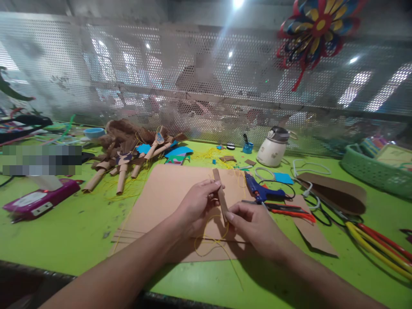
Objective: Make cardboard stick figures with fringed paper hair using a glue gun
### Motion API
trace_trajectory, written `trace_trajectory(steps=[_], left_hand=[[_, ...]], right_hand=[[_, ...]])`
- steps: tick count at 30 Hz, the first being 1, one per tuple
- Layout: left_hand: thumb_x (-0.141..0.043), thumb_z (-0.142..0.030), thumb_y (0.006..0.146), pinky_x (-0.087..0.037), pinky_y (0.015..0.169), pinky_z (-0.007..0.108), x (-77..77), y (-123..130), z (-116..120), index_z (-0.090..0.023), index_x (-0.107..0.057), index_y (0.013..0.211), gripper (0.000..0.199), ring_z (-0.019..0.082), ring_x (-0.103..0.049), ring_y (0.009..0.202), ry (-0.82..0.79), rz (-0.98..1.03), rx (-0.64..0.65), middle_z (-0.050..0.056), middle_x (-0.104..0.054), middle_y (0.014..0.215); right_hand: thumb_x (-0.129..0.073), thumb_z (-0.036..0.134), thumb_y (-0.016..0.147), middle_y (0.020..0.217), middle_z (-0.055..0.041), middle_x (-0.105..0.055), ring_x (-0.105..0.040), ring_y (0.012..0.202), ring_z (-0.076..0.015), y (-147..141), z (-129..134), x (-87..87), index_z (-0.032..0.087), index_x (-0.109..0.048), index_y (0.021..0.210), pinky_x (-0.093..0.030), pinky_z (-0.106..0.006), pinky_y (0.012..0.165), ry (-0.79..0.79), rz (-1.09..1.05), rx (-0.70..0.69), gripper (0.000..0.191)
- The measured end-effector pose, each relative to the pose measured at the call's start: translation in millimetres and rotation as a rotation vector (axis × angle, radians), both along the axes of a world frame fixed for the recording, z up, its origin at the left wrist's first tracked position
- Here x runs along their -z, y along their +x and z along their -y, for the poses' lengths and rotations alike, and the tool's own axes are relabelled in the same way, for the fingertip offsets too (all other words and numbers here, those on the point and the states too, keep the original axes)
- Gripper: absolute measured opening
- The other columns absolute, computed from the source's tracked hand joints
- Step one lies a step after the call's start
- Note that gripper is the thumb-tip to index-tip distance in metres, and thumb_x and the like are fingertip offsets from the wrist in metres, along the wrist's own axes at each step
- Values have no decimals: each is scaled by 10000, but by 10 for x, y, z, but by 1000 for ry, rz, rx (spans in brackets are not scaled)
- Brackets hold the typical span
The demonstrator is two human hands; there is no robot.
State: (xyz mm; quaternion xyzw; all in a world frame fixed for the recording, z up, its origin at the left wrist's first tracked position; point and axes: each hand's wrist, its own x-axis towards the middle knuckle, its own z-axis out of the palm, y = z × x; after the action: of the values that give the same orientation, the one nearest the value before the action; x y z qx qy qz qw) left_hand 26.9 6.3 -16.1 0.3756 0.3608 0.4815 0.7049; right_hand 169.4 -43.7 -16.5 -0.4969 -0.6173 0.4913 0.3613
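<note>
A narrow brown cardboard strip (222, 201) is held slanting between my two hands, above a sheet of brown cardboard (167, 189). My left hand (201, 201) pinches the strip near its upper part. Lower down, my right hand (249, 221) grips its bottom end between thumb and fingers. Yellow string (212, 246) loops below the strip and trails over the sheet's front edge onto the table; where it joins the strip is hidden by the fingers. Just right of my right hand lie a blue glue gun (264, 191) and a red utility knife (292, 210).
Rolled brown paper figures (122, 165) pile up at the back left, near a purple power strip (45, 199). A white flask (273, 148) stands at the back. To the right are a curved brown piece (337, 191), red-and-yellow-handled scissors (376, 244) and a green basket (373, 171).
</note>
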Motion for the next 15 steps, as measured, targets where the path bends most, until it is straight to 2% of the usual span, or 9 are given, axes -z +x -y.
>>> trace_trajectory(steps=[7,15], left_hand=[[-628,-241,702,-336,533,206,64,26,-10,-130,-591,680,119,80,-441,564,-44,60,-48,-11,-516,625],[-595,-213,683,-360,527,201,48,44,-21,-128,-580,646,94,81,-457,558,-48,64,-98,-1,-524,621]], right_hand=[[-540,361,792,642,-18,-544,-463,609,-132,-51,14,61,131,-595,714,-371,-268,582,46,10,28,249],[-512,336,809,648,-13,-524,-446,617,-128,-61,7,108,132,-575,718,-367,-261,576,89,14,31,233]])
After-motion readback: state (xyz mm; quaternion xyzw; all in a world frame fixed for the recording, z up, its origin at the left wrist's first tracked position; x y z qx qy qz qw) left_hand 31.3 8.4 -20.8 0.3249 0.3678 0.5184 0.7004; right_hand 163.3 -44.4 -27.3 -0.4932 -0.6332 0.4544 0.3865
